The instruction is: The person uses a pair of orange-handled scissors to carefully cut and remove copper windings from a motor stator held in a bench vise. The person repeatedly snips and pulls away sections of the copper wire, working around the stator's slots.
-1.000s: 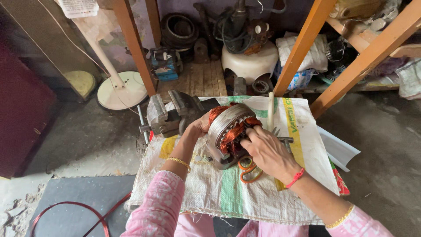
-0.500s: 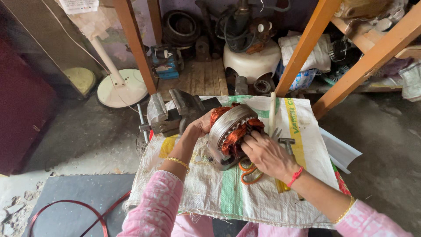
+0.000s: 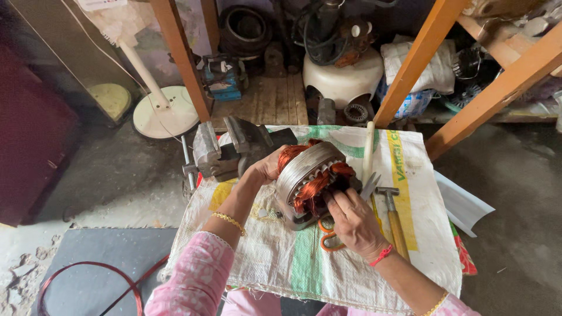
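Since the earlier frame, right hand (image 3: 351, 221) slid down the motor stator (image 3: 309, 182) face, fingers now pressed into its copper windings; left hand (image 3: 264, 169) cups the stator's far rim, stator tilted on the woven sack (image 3: 293, 263). I judge steady rim support matters while tucking coils. Count: one stator, one hammer (image 3: 393, 217) right of it, one orange-handled scissors (image 3: 329, 233) under it, one bench vise (image 3: 231, 149) left of it.

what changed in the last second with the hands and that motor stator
Little changed. The right hand has slid slightly in toward the copper windings, fingers pressing into the coil. The left hand still steadies the motor stator from the far side. Scissors, hammer and bench vise lie as before.
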